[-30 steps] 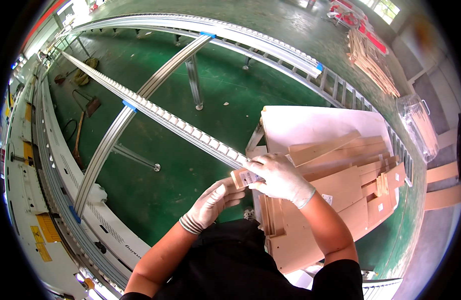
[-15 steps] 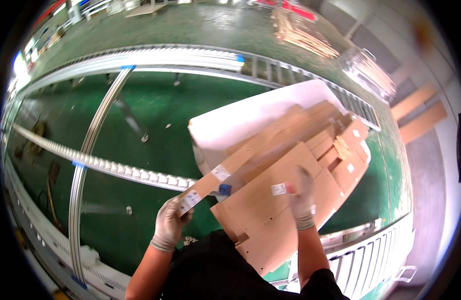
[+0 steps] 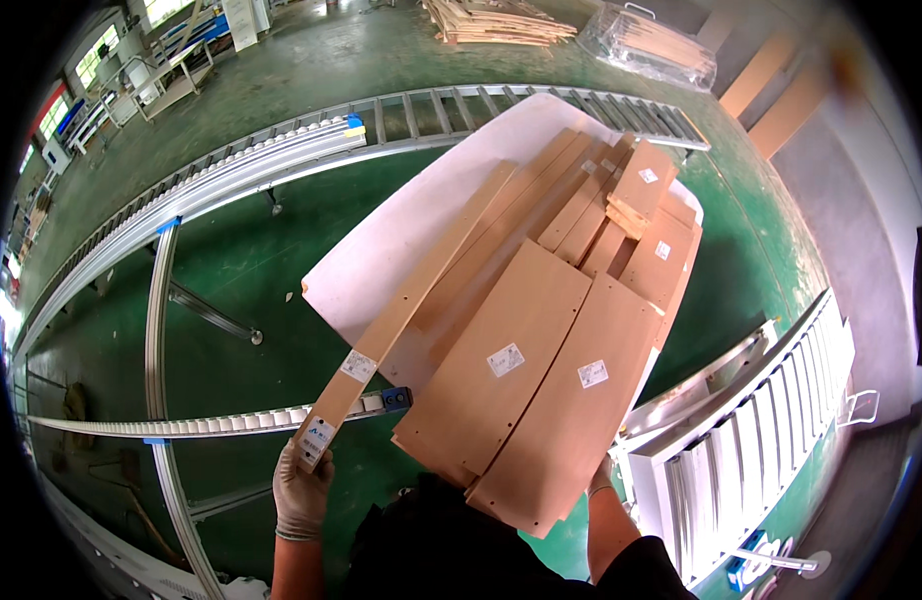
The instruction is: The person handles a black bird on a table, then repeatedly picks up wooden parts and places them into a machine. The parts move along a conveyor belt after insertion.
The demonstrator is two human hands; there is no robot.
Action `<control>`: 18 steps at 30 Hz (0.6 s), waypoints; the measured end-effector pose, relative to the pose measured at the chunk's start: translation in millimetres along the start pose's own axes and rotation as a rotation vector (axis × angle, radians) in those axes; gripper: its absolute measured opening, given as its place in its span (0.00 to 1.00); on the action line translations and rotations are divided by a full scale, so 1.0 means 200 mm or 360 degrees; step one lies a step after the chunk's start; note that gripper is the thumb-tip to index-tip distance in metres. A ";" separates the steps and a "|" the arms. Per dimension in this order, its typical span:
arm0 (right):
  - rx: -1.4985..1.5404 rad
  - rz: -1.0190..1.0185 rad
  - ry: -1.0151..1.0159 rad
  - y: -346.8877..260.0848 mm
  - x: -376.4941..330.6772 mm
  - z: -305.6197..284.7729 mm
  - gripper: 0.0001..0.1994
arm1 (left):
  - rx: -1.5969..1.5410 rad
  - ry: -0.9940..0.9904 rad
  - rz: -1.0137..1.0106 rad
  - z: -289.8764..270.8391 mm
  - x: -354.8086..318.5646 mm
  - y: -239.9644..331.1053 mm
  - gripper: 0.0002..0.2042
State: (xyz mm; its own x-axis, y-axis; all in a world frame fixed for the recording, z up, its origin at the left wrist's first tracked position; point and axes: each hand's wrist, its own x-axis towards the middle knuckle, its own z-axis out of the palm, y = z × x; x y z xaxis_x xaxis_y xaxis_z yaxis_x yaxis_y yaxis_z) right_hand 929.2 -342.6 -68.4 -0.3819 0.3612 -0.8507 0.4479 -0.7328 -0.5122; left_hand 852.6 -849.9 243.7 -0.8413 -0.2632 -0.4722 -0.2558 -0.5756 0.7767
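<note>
My left hand (image 3: 301, 492), in a light glove, grips the near end of a long narrow brown board (image 3: 411, 305) with white labels; the board runs up and right across a white sheet (image 3: 421, 215). My right hand (image 3: 601, 476) is mostly hidden under the near edge of two wide brown panels (image 3: 541, 385), so I cannot see what it grips. Behind them lies a stack of several shorter brown boards (image 3: 621, 215) on the same white sheet.
Roller conveyor rails (image 3: 251, 165) curve across the green floor to the left and behind. A white slatted conveyor (image 3: 751, 440) stands at my right. More board stacks (image 3: 501, 20) lie on the floor far back.
The view has swung right and down onto the pile. My left hand has kept hold of the narrow board's end, and my right hand has dropped from the top of the wide panel to under its edge.
</note>
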 end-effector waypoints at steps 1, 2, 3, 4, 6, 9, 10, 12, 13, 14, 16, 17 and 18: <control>0.0056 -0.0038 0.0034 0.03 0.08 -0.01 0.20 | -0.0001 -0.0013 -0.0007 0.02 0.01 0.00 0.17; 0.0089 -0.0052 0.0056 0.06 0.13 -0.01 0.20 | -0.0004 -0.0016 -0.0013 0.03 0.00 -0.01 0.17; 0.0116 -0.0065 0.0072 0.10 0.17 0.00 0.20 | -0.0032 0.0015 -0.0024 0.03 0.00 -0.01 0.17; 0.0142 -0.0060 0.0082 0.13 0.21 -0.01 0.19 | -0.0060 0.0047 -0.0034 0.04 0.00 -0.01 0.17; 0.0178 -0.0033 0.0098 0.19 0.25 0.00 0.19 | -0.0045 0.0058 -0.0024 0.02 0.00 -0.04 0.17; 0.0154 -0.0029 0.0103 0.20 0.31 0.00 0.18 | 0.0018 0.0018 -0.0012 -0.02 0.03 -0.09 0.17; 0.0150 -0.0024 0.0110 0.21 0.31 -0.01 0.18 | -0.0007 0.0040 -0.0035 -0.02 0.02 -0.09 0.17; 0.0119 -0.0017 0.0116 0.22 0.34 -0.04 0.18 | -0.0057 0.0105 -0.0058 -0.04 0.04 -0.10 0.17; 0.0094 -0.0019 0.0111 0.22 0.36 -0.05 0.17 | -0.0082 0.0149 -0.0062 -0.05 0.05 -0.12 0.17; 0.0069 -0.0032 0.0106 0.22 0.40 -0.08 0.17 | -0.0106 0.0184 -0.0068 -0.06 0.07 -0.13 0.17; 0.0020 -0.0053 0.0093 0.20 0.46 -0.11 0.17 | -0.0043 0.0111 -0.0043 -0.09 0.11 -0.14 0.17; -0.0023 -0.0057 0.0085 0.18 0.48 -0.13 0.17 | -0.0014 0.0071 -0.0028 -0.11 0.13 -0.15 0.17; -0.0052 -0.0073 0.0075 0.16 0.50 -0.14 0.16 | -0.0006 0.0064 -0.0027 -0.13 0.16 -0.16 0.18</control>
State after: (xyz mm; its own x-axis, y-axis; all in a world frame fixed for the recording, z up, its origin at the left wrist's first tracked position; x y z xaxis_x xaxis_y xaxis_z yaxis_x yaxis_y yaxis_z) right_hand 928.3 -312.7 -173.9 -0.3643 0.4214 -0.8305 0.4574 -0.6959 -0.5537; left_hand 846.6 -859.9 192.4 -0.8170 -0.2845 -0.5016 -0.2678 -0.5832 0.7669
